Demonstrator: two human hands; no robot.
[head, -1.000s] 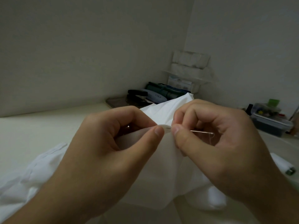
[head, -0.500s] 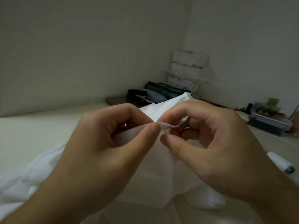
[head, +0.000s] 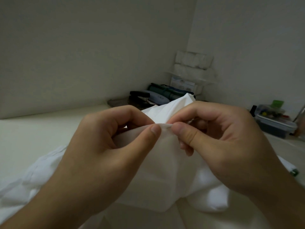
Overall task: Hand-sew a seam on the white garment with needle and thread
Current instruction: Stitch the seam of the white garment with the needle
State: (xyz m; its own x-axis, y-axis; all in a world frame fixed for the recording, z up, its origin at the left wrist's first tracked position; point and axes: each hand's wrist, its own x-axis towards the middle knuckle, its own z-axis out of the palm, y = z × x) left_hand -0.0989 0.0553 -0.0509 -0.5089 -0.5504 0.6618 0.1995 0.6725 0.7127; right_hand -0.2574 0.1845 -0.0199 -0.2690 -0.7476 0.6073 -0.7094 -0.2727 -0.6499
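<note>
Pinching the garment [head: 165,171] fold between them, both thumbs and forefingers are clamping soft, limp cloth (needle not visible), left hand [head: 105,146] and right hand [head: 219,142] gripping it near centre, close beside the seam.

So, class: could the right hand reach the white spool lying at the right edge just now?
Probably not at once: the right hand is pinching the white garment; the white spool lies unobstructed beside its wrist.

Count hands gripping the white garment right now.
2. Left hand pinches the fold of the white garment at centre; right hand pinches it just right of that. No others visible.
</note>
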